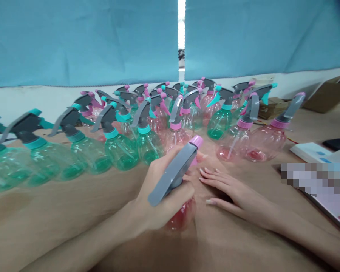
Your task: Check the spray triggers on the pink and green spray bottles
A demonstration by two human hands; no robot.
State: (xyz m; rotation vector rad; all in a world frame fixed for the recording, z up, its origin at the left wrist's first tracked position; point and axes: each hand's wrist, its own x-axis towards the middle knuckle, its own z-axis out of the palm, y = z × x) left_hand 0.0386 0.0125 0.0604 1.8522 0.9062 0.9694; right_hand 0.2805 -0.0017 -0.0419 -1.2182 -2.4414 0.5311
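Note:
My left hand (161, 200) is wrapped round the neck of a pink spray bottle (183, 217) near the middle of the table. The bottle's grey trigger head with a pink nozzle tips up to the right above my fingers, and its lower body shows below them. To the right of it lies my right hand (229, 189), palm down with the fingers stretched towards the bottle and holding nothing. Just beyond my hands stands another pink spray bottle (175, 132), partly hidden by my left hand. A green spray bottle (149, 147) is close to its left.
A row of green spray bottles (121, 151) runs off to the left, with more pink and green ones behind. Two pink bottles (268, 139) stand at the right. Further right are a white device (308, 153), a partly blurred printed item (323, 196) and a cardboard box (325, 94).

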